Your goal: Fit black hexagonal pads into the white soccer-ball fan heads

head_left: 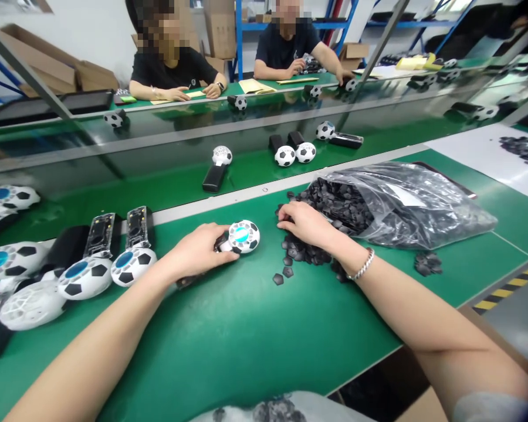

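Note:
My left hand [206,249] is wrapped round the dark handle of a soccer-ball-headed device [243,237]. Its white-and-black ball, with a shiny blue disc on it, points right, just above the green table. At the pile of small black pentagon pieces [305,251], my right hand [305,223] has its fingers curled and close together; whatever is between the fingertips is hidden. More of these pieces spill from the mouth of a clear plastic bag [426,205] just beyond that hand. Two loose black pentagons [278,279] lie between my hands.
Several similar devices [85,278] lie at the left. Others, such as one with a black handle [215,177], rest on the green conveyor belt [171,187] ahead. Two people [176,73] sit across the line. A small cluster of pentagons [427,263] lies right of the bag.

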Available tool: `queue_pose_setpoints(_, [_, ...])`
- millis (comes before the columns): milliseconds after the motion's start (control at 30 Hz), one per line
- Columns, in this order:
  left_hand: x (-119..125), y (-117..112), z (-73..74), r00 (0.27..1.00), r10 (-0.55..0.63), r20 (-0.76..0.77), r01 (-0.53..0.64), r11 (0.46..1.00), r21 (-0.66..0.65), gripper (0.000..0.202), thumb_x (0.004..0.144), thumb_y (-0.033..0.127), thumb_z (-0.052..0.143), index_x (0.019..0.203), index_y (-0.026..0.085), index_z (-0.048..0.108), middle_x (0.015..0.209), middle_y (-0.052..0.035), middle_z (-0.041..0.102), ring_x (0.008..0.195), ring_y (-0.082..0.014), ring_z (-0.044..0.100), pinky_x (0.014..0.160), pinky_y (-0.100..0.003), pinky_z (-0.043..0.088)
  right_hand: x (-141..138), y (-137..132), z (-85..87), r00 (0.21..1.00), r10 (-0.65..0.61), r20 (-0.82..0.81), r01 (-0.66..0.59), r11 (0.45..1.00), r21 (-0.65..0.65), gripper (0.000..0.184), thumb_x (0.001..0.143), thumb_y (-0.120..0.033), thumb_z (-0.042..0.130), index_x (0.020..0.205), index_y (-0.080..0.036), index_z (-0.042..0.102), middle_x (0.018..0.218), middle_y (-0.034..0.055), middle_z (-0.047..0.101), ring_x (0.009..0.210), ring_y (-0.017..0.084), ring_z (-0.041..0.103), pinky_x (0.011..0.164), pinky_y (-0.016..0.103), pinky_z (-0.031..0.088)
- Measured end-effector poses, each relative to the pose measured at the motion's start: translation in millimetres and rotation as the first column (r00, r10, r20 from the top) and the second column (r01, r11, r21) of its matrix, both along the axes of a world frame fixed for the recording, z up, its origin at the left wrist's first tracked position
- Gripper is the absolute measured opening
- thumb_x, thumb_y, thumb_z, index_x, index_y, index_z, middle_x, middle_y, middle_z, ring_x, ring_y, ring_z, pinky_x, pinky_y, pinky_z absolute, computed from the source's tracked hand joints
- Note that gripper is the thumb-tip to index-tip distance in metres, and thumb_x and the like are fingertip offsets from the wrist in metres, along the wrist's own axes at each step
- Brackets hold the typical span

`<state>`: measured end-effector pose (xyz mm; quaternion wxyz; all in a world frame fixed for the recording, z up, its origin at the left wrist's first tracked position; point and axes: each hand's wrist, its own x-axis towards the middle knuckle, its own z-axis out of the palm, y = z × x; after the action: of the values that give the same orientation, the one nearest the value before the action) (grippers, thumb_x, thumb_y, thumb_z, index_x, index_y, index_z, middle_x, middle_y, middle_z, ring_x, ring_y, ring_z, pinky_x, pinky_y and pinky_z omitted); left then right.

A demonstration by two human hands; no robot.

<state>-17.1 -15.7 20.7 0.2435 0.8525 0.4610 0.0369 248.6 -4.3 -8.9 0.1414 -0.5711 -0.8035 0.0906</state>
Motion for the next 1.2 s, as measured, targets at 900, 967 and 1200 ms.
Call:
queue_pose_setpoints(900, [15,-36,5.3,0.971,0.087,-0.223,0.028,0.885,0.466,0.060,0.084,0.004,0.035,0.137,0.031,0.024,0.107,-0.0090,0.052,0.097,-0.0278,0.047,0.081,-0.043,0.040,1,-11,-0.2,0.977,0.120,-0.177,-0.093,0.984,0.154,0.011,0.085,-0.016,0.053,0.086,-0.017,0.064,0.090,0.0037,0.063,0.082,0.018,0.058,0.078,0.029,0.045])
queue_pose_setpoints(967, [22,-38,2.3,0.967,0.094,-0.237,0.048,0.845,0.533,0.057,0.086,0.008,0.040,0.137,0.029,0.025,0.109,-0.0104,0.049,0.098,-0.0288,0.044,0.080,-0.043,0.040,0,-12,0.5,0.972,0.134,-0.193,-0.099,0.979,0.178,0.010,0.084,-0.016,0.054,0.085,-0.017,0.064,0.088,0.0042,0.062,0.082,0.018,0.057,0.077,0.028,0.045])
queue_pose_setpoints(1200, [15,-25,-1.9,0.986,0.026,-0.162,0.040,0.919,0.393,0.069,0.081,0.023,0.059,0.137,0.027,0.020,0.124,-0.0090,0.036,0.107,-0.0277,0.041,0.088,-0.039,0.043,-3,-17,5.9,0.953,0.145,-0.264,-0.105,0.982,0.159,0.007,0.083,-0.016,0.056,0.082,-0.017,0.062,0.081,0.0023,0.062,0.073,0.016,0.056,0.069,0.027,0.044])
